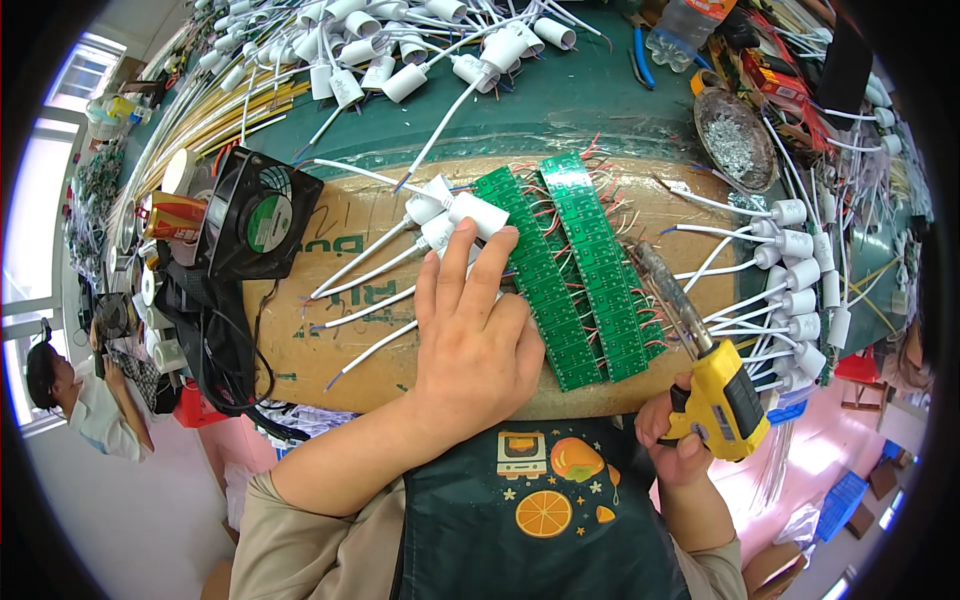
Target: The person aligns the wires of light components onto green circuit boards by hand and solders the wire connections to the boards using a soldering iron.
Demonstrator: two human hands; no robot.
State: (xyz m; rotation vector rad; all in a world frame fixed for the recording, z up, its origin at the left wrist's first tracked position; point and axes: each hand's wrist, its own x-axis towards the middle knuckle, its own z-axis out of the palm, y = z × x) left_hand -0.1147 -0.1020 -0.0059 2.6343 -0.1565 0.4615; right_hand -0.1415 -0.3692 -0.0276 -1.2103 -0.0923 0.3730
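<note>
My left hand (480, 335) lies over the left part of the cardboard, its fingers outstretched and apart. Two fingertips touch a white cylindrical lamp holder (478, 213), and another lamp holder (437, 232) is beside the fingers. White leads trail off to the left. Just right of this hand are green circuit board panels (595, 270) with thin red and white wires sticking out. My right hand (672, 435) is closed around the grip of a yellow and black soldering gun (722, 405). Its metal nozzle points up and left, close to the panels' right edge.
A cardboard sheet (340, 250) covers the near bench. A black fan (262, 220) stands left; a dish of grey bits (735, 140) is far right. Lamp holders (800, 275) line the right edge, with a heap (400, 50) at the back. Another person (95, 395) sits far left.
</note>
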